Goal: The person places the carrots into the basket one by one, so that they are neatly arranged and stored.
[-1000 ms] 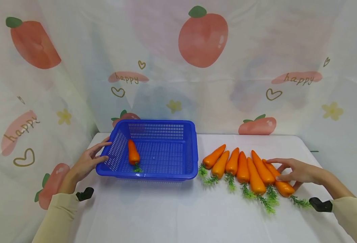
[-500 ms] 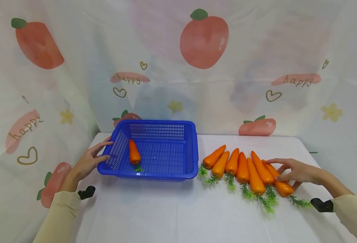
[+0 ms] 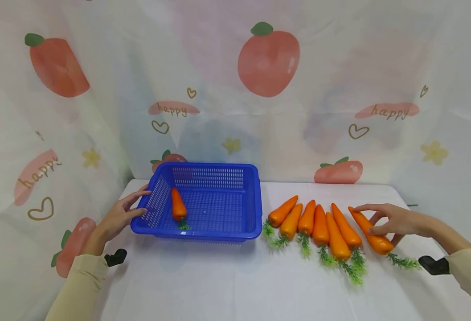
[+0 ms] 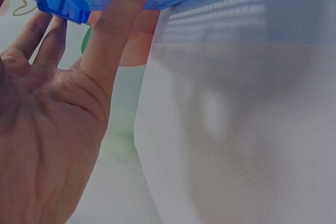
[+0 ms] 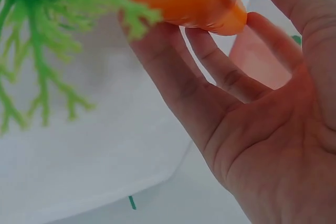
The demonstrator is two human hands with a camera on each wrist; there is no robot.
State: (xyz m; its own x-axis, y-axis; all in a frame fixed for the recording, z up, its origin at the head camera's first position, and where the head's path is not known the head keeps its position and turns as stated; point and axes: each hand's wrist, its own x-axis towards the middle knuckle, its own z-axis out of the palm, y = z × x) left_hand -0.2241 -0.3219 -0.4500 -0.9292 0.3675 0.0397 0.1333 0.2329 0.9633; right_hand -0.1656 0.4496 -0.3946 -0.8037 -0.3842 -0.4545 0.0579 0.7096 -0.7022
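In the head view my right hand point(image 3: 401, 220) grips an orange toy carrot point(image 3: 373, 234) between thumb and fingers. Its green leafy top point(image 5: 39, 40) hangs at the upper left of the right wrist view. My left hand point(image 3: 120, 216) touches the left side of a blue plastic basket point(image 3: 203, 233), fingers fairly straight along the rim and thumb near the front corner. The left wrist view shows that thumb point(image 4: 113, 30) against the slatted outer wall. One carrot point(image 3: 178, 205) lies inside the basket on its left, tip pointing to the back.
Several more carrots point(image 3: 320, 227) lie fanned in a row between the basket and my right hand, leafy tops toward me. A white cloth covers the table point(image 3: 235, 281). Fruit-patterned fabric point(image 3: 211, 58) hangs behind and at both sides.
My right hand has drawn its carrot slightly right, opening a gap from the row. The left hand stays at the basket. The head view has tilted up slightly.
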